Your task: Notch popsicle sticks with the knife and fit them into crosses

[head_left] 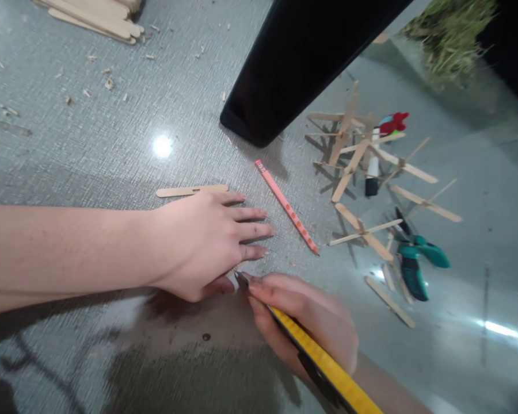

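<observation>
My left hand (pixel 202 238) lies palm down on the table with its fingers spread. A small piece of a wooden stick (pixel 238 268) shows at its lower edge, between thumb and forefinger; the rest is hidden under the hand. My right hand (pixel 308 319) grips a yellow utility knife (pixel 328 362), its blade tip meeting that piece beside my left thumb. Just above my left hand rests a craft stick (pixel 176 191) with a small slot cut in it. A pink pencil (pixel 287 207) lies to the right of my left fingertips.
Crossed craft-stick pieces (pixel 362 230) are scattered at the right, near green-handled pliers (pixel 412 267) and a white tube with a dark cap (pixel 372 167). A black object (pixel 302 63) juts in from the top. Stacked sticks (pixel 95 17) lie upper left, dried grass (pixel 453 34) upper right.
</observation>
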The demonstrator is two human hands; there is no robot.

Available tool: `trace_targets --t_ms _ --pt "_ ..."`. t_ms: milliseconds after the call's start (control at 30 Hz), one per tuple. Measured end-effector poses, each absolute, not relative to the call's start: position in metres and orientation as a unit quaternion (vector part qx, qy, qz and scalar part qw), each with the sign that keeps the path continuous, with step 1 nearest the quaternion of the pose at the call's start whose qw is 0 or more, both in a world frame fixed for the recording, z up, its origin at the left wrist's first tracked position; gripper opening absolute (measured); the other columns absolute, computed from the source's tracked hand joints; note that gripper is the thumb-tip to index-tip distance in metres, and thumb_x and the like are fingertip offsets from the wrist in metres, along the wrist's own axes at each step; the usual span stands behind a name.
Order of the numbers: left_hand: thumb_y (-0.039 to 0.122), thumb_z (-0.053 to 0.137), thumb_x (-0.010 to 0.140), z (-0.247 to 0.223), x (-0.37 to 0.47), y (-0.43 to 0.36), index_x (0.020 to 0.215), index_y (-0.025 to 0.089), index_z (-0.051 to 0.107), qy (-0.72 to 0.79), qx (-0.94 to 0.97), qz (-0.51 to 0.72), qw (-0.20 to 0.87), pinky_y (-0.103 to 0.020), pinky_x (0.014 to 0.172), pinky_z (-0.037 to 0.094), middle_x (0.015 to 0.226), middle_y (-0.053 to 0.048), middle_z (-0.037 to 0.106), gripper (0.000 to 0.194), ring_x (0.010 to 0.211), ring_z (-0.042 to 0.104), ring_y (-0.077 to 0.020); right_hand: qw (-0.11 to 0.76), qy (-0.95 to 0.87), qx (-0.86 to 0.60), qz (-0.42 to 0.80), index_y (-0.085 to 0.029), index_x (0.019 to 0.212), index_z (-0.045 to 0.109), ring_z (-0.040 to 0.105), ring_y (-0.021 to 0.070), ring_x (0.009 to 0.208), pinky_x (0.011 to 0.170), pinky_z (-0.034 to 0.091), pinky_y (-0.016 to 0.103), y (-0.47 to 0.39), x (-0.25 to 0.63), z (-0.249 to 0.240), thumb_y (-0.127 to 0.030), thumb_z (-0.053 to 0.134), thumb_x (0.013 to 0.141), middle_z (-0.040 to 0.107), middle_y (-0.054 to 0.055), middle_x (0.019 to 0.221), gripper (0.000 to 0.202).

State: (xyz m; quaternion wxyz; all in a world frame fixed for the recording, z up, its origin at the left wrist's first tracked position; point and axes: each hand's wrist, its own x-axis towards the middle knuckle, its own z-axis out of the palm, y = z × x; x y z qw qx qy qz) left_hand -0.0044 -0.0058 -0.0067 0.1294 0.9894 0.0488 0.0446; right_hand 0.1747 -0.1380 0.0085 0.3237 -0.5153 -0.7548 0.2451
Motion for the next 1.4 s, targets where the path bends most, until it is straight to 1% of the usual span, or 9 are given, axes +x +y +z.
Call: trace_targets --t_ms 100,200,433,533,633,767,867,1100,1400 --pt "0.053 0.062 0.084 -0.0067 -0.0039 -0.006 0.133 0.027 0.063 0.049 0.989 0.048 0.133 -0.047 0.118 0.035 0.153 -0.004 0.048 0.056 0.142 0.047 -0.0288 0.322 -0.755 -0.52 0.237 -0.024 0.105 0.062 0.071 0.0102 0.066 0.064 0.057 0.018 -0.1374 0.1739 0.0084 -0.005 0.059 0.085 0.073 -0.002 0.078 0.027" --pt "0.053 0.061 0.085 -0.0056 -0.0039 -0.0063 0.134 0.027 0.062 0.048 0.99 0.039 0.131 -0.047 0.119 0.034 0.154 -0.004 0.047 0.056 0.143 0.045 -0.0283 0.312 -0.757 -0.522 0.239 -0.024 0.104 0.063 0.069 0.0096 0.062 0.06 0.056 0.017 -0.1371 0.1724 0.0096 -0.005 0.061 0.084 0.072 -0.002 0.078 0.028" --pt "0.052 0.056 0.089 -0.0023 -0.003 -0.0053 0.141 0.026 0.056 0.051 0.989 -0.004 0.138 -0.05 0.121 0.031 0.158 -0.003 0.039 0.058 0.147 0.038 -0.0278 0.319 -0.741 -0.531 0.258 -0.024 0.1 0.062 0.062 0.0095 0.056 0.054 0.052 0.019 -0.1404 0.1705 0.0091 -0.005 0.06 0.085 0.066 -0.002 0.069 0.024" --pt "0.052 0.055 0.089 -0.0015 -0.0026 -0.0041 0.142 0.027 0.055 0.05 0.988 -0.014 0.143 -0.05 0.122 0.029 0.159 -0.003 0.037 0.058 0.148 0.037 -0.0271 0.324 -0.742 -0.526 0.259 -0.023 0.101 0.062 0.063 0.0095 0.058 0.057 0.054 0.019 -0.1419 0.1717 0.0075 -0.005 0.06 0.086 0.068 -0.001 0.073 0.024" --pt "0.051 0.055 0.089 -0.0005 -0.0026 -0.0037 0.142 0.027 0.055 0.048 0.988 -0.018 0.145 -0.049 0.123 0.028 0.159 -0.003 0.037 0.059 0.149 0.036 -0.0259 0.322 -0.745 -0.525 0.258 -0.023 0.102 0.061 0.064 0.0087 0.058 0.059 0.055 0.018 -0.1417 0.1728 0.007 -0.005 0.06 0.086 0.068 -0.002 0.072 0.024" --pt "0.051 0.054 0.089 0.0003 -0.0024 -0.004 0.143 0.026 0.053 0.048 0.987 -0.029 0.148 -0.05 0.123 0.028 0.16 -0.003 0.035 0.06 0.15 0.034 -0.026 0.325 -0.755 -0.519 0.237 -0.023 0.102 0.06 0.069 0.0091 0.063 0.063 0.057 0.016 -0.1393 0.1733 0.0081 -0.004 0.061 0.084 0.07 -0.004 0.073 0.026" --pt "0.051 0.057 0.088 -0.0008 -0.0022 -0.0046 0.141 0.025 0.056 0.047 0.987 -0.013 0.151 -0.051 0.122 0.031 0.158 -0.005 0.038 0.06 0.148 0.037 -0.0275 0.327 -0.748 -0.519 0.253 -0.024 0.104 0.06 0.069 0.0093 0.063 0.061 0.056 0.017 -0.1381 0.174 0.0089 -0.005 0.061 0.084 0.07 -0.004 0.073 0.027" --pt "0.048 0.066 0.082 -0.0064 -0.0041 -0.0071 0.13 0.023 0.066 0.048 0.985 0.078 0.145 -0.049 0.116 0.04 0.148 -0.008 0.053 0.054 0.139 0.05 -0.031 0.325 -0.748 -0.521 0.253 -0.024 0.105 0.062 0.066 0.0097 0.06 0.057 0.055 0.018 -0.1375 0.1727 0.0087 -0.003 0.06 0.085 0.07 -0.002 0.075 0.029" --pt "0.046 0.062 0.085 -0.0073 -0.0072 -0.0042 0.131 0.023 0.065 0.047 0.984 0.087 0.148 -0.046 0.117 0.039 0.147 -0.007 0.055 0.052 0.137 0.052 -0.0295 0.334 -0.73 -0.527 0.279 -0.024 0.105 0.062 0.063 0.0095 0.06 0.059 0.056 0.019 -0.1418 0.1702 0.0081 -0.003 0.06 0.085 0.066 -0.003 0.072 0.029"
